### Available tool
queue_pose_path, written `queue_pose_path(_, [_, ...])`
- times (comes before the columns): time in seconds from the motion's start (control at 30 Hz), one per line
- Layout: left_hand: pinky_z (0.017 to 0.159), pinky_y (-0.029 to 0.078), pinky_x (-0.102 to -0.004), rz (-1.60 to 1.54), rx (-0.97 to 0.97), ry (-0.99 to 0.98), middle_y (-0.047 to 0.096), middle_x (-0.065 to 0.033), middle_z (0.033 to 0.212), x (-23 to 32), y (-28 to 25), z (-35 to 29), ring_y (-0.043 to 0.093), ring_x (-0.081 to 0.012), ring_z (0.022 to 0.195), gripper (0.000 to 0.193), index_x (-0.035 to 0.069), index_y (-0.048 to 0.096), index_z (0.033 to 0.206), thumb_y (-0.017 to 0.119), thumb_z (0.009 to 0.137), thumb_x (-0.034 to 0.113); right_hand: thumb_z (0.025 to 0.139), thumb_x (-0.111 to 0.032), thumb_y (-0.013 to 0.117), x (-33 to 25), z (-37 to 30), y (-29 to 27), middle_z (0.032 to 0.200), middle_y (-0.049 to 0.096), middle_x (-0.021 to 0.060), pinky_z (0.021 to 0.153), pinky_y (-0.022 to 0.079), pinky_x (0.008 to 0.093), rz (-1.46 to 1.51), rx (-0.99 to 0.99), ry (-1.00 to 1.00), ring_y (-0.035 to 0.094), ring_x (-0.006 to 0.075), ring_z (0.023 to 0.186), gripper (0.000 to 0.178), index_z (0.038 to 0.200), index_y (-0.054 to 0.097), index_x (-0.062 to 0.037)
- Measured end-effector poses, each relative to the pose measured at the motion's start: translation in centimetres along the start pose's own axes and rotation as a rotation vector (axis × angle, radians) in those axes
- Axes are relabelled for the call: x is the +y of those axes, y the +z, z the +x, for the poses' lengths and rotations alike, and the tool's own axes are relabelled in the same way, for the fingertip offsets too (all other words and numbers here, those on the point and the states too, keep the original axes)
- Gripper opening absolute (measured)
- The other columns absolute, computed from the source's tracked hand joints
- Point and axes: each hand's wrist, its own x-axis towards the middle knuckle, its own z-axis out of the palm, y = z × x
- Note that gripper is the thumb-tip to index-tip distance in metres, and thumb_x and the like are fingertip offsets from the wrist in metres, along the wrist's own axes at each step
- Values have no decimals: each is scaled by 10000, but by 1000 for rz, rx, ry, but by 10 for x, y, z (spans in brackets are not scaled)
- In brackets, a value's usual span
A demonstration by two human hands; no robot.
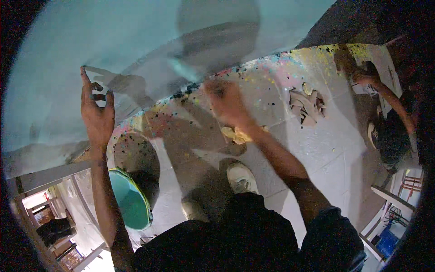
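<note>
A wall (118,36) coated in blue-green paint rises in front of me. My left hand (98,115) is raised against it, index finger stretched up with its tip at the painted surface, the other fingers loosely bent and nothing held. My right hand (229,106) is low near the foot of the wall, smeared by motion, so its fingers and anything in them cannot be made out. A pale blurred streak (183,68) shows on the wall just above it. By my left forearm stands a bucket (149,204) holding green-blue paint.
Paint spatters mark the floor (272,149) along the wall's foot. A crumpled beige sheet (302,106) lies to the right, a yellowish crumpled piece (235,135) below my right hand. Another person (394,131) crouches at the far right. My shoe (242,177) is below.
</note>
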Motion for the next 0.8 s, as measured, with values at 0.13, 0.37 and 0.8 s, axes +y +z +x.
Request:
queue_pose_path(0.13, [593,457,-294,-43,-14,-75,510,-125,887,-1,2,-2,513,-188,703,752,124,177,1346,571,720,-12,808,-243,525,49,33,-126,667,593,88,569,428,321,-79,301,225,536,188,590,243,900,616,-39])
queue_pose_path(0.37, [606,455,-299,-76,-5,-36,515,-131,918,3,9,-3,514,-187,690,778,110,140,1350,580,718,-1,802,-268,560,101,41,-241,652,528,32,451,351,300,-221,785,64,418,118,504,305,894,600,21])
queue_pose_path(0.8, [612,460,-312,-32,-2,-75,523,-138,937,9,8,2,527,-197,703,781,110,136,1349,578,715,1,844,-335,485,-25,-22,-34,486,388,-17,420,283,254,148,-71,67,313,68,462,336,716,549,-31])
